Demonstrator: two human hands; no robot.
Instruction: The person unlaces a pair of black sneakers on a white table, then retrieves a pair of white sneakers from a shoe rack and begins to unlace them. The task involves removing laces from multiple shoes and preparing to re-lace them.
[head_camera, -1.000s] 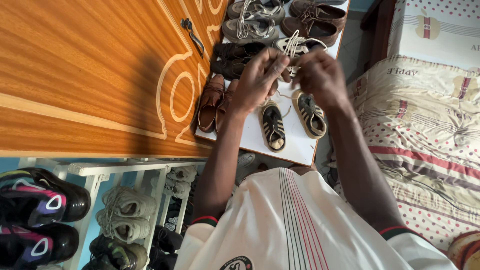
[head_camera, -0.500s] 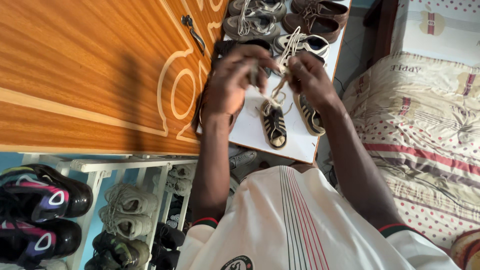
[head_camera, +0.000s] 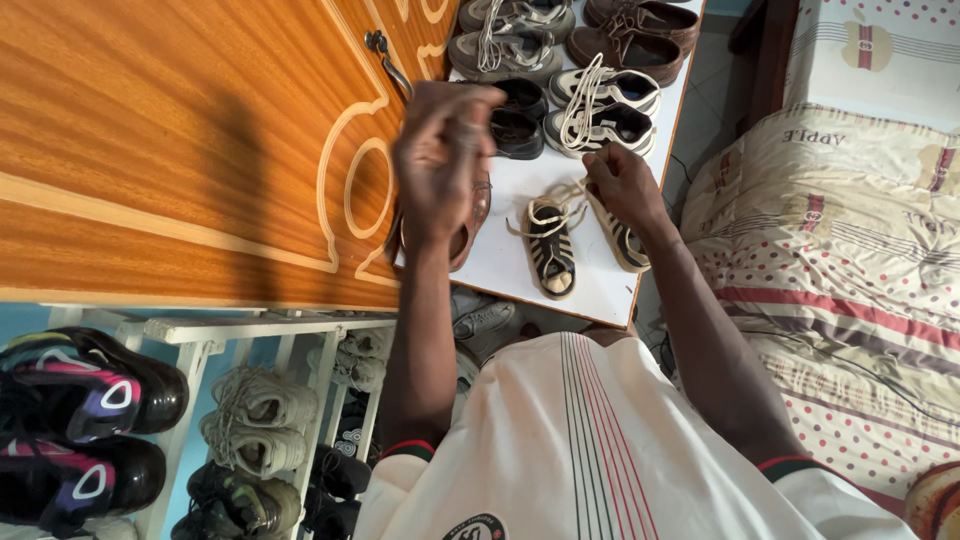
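A moment before, both my hands were together above the small striped shoe (head_camera: 550, 245) and pulled its cream lace (head_camera: 556, 203); then they came apart, so the pulling on the lace was finished, I think. My left hand (head_camera: 437, 160) was raised over the brown shoes (head_camera: 462, 215), blurred, so I cannot tell if it held something, while my right hand (head_camera: 622, 185) pinched the lace end. The shoe stood on the white bench (head_camera: 590, 290), the lace loose across its top.
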